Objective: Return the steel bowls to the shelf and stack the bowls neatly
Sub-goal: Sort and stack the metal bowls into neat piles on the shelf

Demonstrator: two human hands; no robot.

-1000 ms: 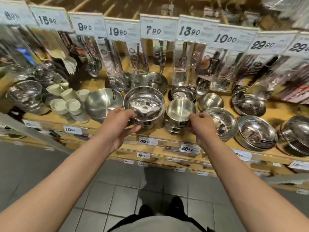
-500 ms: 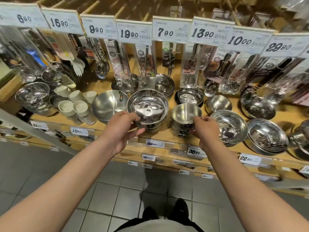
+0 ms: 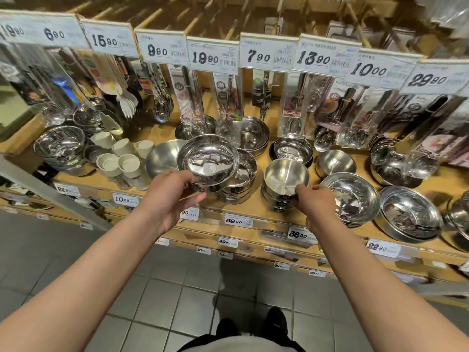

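My left hand [image 3: 168,196] grips the near rim of a wide, shiny steel bowl [image 3: 208,162] and holds it tilted and raised above the stack of like bowls [image 3: 241,181] on the wooden shelf [image 3: 253,214]. To the right, my right hand [image 3: 313,203] pinches the near rim of a deeper, matt steel bowl [image 3: 285,175], which sits on top of a short stack of the same kind. Both hands are at the shelf's front edge.
More steel bowls [image 3: 351,196] stand to the right and behind, a large matt bowl [image 3: 162,158] and white cups [image 3: 119,163] to the left. Packaged utensils hang under price tags [image 3: 269,53] above. A lower shelf edge with price labels [image 3: 237,221] juts out; grey tiled floor lies below.
My left hand has lifted the wide bowl off its stack and tilted it leftward. The right hand stays on the deep bowl's rim. The camera has shifted down and left.
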